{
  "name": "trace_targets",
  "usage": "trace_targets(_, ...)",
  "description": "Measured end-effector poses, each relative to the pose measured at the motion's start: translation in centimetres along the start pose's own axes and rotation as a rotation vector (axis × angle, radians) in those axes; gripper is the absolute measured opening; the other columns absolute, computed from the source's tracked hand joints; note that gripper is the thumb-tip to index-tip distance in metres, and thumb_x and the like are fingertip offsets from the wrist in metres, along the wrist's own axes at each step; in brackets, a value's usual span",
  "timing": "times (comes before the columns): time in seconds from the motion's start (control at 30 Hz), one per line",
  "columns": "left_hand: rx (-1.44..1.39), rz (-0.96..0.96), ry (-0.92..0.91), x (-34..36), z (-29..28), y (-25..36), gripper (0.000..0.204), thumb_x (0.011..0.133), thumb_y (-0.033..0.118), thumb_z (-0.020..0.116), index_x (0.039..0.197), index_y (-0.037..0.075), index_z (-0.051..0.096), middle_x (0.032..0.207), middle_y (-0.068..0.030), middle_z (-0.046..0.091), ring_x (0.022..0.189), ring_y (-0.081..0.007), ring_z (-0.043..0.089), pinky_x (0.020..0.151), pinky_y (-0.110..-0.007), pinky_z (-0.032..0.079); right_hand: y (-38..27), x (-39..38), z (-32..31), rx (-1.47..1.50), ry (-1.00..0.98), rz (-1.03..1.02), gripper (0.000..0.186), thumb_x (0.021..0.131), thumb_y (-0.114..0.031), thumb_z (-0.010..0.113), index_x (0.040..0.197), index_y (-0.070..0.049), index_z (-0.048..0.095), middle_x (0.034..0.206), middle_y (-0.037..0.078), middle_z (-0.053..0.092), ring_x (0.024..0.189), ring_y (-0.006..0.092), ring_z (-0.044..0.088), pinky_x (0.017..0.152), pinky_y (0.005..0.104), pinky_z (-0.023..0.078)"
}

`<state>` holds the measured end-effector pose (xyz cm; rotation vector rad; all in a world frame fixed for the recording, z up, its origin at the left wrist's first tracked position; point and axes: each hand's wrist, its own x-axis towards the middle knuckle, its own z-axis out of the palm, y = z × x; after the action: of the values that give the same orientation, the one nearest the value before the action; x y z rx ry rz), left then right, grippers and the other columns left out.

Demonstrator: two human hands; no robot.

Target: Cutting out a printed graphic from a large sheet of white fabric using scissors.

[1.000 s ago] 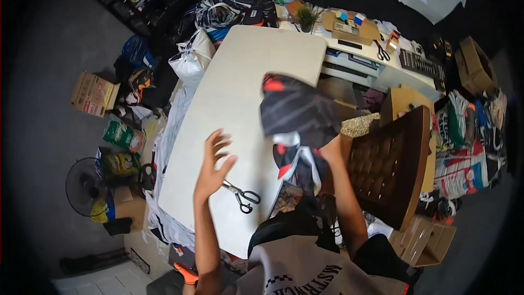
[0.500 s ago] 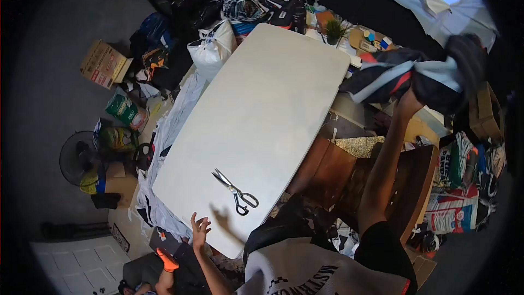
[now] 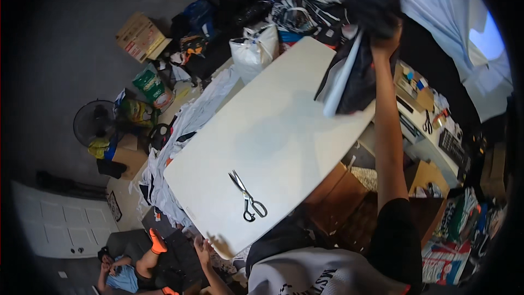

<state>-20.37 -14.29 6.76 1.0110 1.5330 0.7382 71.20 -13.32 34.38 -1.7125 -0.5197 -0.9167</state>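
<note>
My right hand [image 3: 386, 43] is raised over the far right end of the white table, closed around a bundle of black cloth [image 3: 357, 71] with light grey stripes and some red. Part of the cloth hangs down over the tabletop; its upper part bunches above my fist. Beside the table's near left corner is my left hand [image 3: 202, 250], its fingers apart and nothing in it. A pair of scissors [image 3: 247, 195] with dark handles lies on the near part of the white table [image 3: 273, 131], blades pointing away from me.
White cloth [image 3: 194, 114] is heaped along the table's left side, with a full white bag [image 3: 255, 52] at its far end. A fan [image 3: 97, 123] and a cardboard box [image 3: 141, 37] stand further left. At right are a brown chair [image 3: 338, 191] and a keyboard [image 3: 454, 150]. Another person [image 3: 124, 276] reclines at lower left.
My right hand has swung the cloth from beyond the table's right edge to over its far end. My left hand has dropped slightly. The whole view has shifted; the scissors still lie on the table.
</note>
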Motion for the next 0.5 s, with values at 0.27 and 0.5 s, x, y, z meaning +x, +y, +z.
trace_targets(0.27, 0.017, -0.177, 0.125, -10.0, -6.0, -11.3, 0.046, 0.093, 0.014, 0.056, 0.135, 0.006, 0.039, 0.107, -0.0138, 0.058, 0.078, -0.0185, 0.058, 0.058, -0.030, 0.048, 7.9, -25.5, 6.2, -0.581, -1.029, 0.089, 0.050, 0.081, -0.028, 0.065, 0.129, -0.019, 0.052, 0.131, 0.020, 0.044, 0.114, 0.0458, 0.046, 0.095, 0.0580, 0.041)
trace_targets(0.5, -0.410, -0.426, -0.164, -17.0, -8.8, -18.3, 0.041, 0.088, 0.016, 0.059, 0.126, 0.004, 0.049, 0.110, -0.0184, 0.060, 0.083, -0.0249, 0.059, 0.055, -0.037, 0.049, -5.6, -47.2, -5.6, 0.221, -0.883, -0.043, 0.039, 0.076, -0.001, 0.061, 0.115, -0.006, 0.060, 0.119, 0.013, 0.057, 0.111, 0.0328, 0.052, 0.097, 0.0419, 0.041)
